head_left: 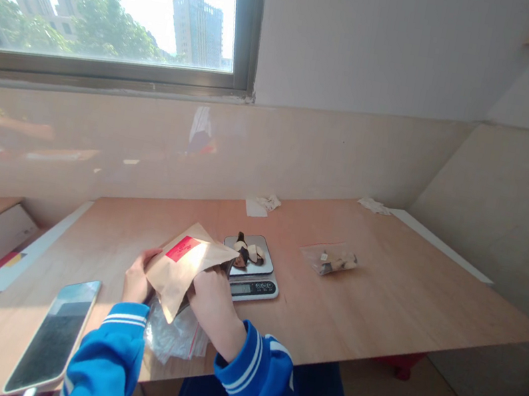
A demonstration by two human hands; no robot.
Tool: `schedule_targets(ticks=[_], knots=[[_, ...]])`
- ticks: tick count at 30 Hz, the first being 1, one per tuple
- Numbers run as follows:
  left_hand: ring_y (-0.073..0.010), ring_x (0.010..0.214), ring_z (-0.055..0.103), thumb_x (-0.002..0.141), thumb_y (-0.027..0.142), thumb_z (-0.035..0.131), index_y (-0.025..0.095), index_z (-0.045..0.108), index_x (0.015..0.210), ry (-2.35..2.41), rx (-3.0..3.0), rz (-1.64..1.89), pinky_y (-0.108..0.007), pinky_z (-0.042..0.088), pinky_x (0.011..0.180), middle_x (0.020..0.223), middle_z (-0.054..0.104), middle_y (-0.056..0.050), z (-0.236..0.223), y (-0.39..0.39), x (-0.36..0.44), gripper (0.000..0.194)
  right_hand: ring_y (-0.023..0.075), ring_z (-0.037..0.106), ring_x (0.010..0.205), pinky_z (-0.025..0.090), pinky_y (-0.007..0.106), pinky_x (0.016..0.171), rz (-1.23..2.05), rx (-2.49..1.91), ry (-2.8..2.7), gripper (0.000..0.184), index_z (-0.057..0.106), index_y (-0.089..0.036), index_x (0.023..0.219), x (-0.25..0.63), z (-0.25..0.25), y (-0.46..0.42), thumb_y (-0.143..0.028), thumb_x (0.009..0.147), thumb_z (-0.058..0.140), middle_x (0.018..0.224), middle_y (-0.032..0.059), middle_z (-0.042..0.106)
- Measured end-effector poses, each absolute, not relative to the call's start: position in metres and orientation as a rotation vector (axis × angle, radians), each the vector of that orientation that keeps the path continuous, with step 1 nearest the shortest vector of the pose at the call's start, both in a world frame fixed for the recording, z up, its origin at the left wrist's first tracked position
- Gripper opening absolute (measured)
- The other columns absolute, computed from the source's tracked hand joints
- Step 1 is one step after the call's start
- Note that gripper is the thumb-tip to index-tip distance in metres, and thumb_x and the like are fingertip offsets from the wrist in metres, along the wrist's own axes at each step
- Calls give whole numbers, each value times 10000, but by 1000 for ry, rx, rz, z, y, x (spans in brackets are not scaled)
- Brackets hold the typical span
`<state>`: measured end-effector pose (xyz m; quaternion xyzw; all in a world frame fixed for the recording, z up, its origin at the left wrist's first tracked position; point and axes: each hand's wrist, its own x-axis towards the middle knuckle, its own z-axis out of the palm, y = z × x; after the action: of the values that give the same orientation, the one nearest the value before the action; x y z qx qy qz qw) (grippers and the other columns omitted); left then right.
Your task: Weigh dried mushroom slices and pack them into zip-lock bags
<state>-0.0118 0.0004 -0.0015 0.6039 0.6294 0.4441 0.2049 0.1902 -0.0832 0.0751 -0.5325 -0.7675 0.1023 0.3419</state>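
My left hand grips the side of a brown paper bag with a red label, held tilted above the table. At the bag's mouth is my right hand, its fingers hidden inside, so what they hold cannot be seen. Just beyond, a white kitchen scale bears several dried pieces, pale on one face and dark brown on the other. Its display is too small to read. Beneath the bag and my right wrist lies a heap of clear zip bags.
A clear zip bag with similar pieces lies right of the scale. At the left, a phone rests near the table's front edge. Crumpled white tissue and another tissue lie toward the wall. The wooden table extends right.
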Motion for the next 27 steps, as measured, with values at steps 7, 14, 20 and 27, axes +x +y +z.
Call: schedule_targets(ticks=[7,14,20,27], knots=[[-230,1042,620,743,233,510,191,596,1124,1740,1673,1235,-327,465,941,1087,675,-76,-5,1,-13,393,268,612,989,467,363,861,333,-1457,-2015,141,702,-148,904,210,85,-89,-144,855,570,979,130,697],[-225,1068,612,736,201,500,201,612,1118,1746,1682,1246,-317,453,963,1102,672,-58,-4,0,-13,398,321,602,1049,474,396,896,319,-1479,-2040,352,630,-51,1146,212,84,-94,-91,796,629,1078,199,675],[-224,1063,616,735,207,493,199,618,1110,1753,1666,1246,-315,456,961,1098,678,-58,-3,1,-13,396,305,568,1088,456,425,943,340,-1421,-2009,257,665,-121,1066,214,84,-95,-103,814,616,1105,163,658],[-230,1043,622,745,231,503,187,608,1114,1757,1635,1230,-330,467,945,1084,684,-69,-3,1,-12,386,229,557,980,505,364,839,334,-1301,-1914,142,676,-236,923,223,97,-99,-142,818,660,1012,60,594]])
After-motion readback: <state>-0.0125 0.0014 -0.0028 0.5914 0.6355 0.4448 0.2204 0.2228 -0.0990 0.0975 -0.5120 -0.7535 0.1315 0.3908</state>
